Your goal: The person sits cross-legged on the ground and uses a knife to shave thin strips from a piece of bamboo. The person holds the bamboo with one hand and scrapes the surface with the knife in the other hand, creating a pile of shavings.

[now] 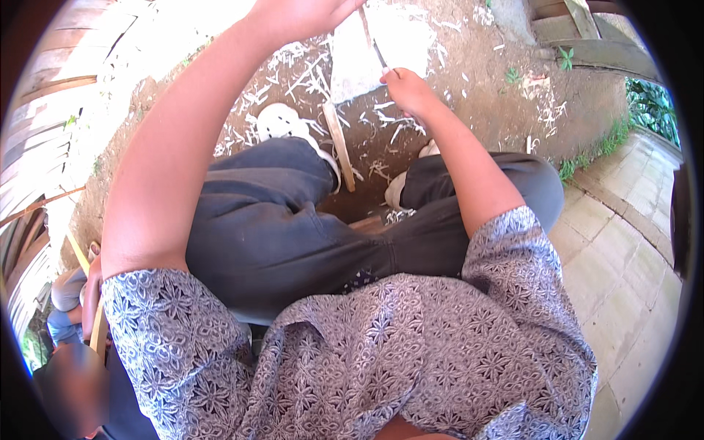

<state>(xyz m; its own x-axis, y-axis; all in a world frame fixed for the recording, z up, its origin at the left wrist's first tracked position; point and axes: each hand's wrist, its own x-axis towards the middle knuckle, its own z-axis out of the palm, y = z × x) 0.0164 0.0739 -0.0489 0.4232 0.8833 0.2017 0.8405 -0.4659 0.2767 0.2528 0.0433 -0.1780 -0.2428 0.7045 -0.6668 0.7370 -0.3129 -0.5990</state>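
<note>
My right hand (411, 93) is closed, pinching a thin dark knife-like tool (379, 56). A slim brown strip (366, 28) lines up with it and runs up toward my left hand (304, 18). The top edge cuts off most of that hand's fingers; its thumb side meets the strip's upper end, and what it grips is hidden. Beneath both hands lies a pale, brightly lit slab (359, 72) on the ground. A flat wooden stick (338, 143) leans between my feet, by my white left shoe (279, 122).
Pale curled shavings (308, 79) litter the brown dirt. Woven slats (70, 44) rise at the left, where another person (77, 389) sits with a long yellowish strip (97, 334). Paving tiles (623, 242) lie at the right, beside grass (579, 163). Wooden planks (601, 55) stand at the upper right.
</note>
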